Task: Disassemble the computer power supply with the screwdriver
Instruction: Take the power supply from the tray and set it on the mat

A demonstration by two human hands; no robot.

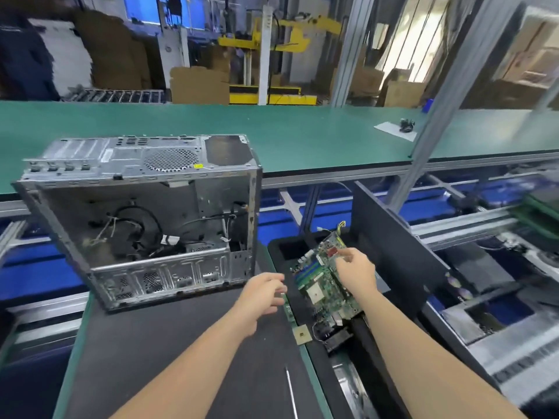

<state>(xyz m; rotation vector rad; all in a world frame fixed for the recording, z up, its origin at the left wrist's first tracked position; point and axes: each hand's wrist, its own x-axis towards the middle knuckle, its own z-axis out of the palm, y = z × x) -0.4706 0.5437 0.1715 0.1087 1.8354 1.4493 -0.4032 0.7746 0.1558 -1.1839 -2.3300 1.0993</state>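
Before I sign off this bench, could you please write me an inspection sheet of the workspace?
Surface: dark mat on a green-edged bench.
Job's things: open computer case on the mat; thin metal shaft, possibly the screwdriver, lying near the front edge.
Clutter: processor chip at the mat's right edge.
Hands: right hand grips the motherboard over a black bin; left hand curled, contents unclear.
Cables: loose black wires inside the case.
Surroundings: green table, cardboard boxes.

right hand (357,273) holding motherboard (320,287), left hand (263,294) beside open computer case (145,176)
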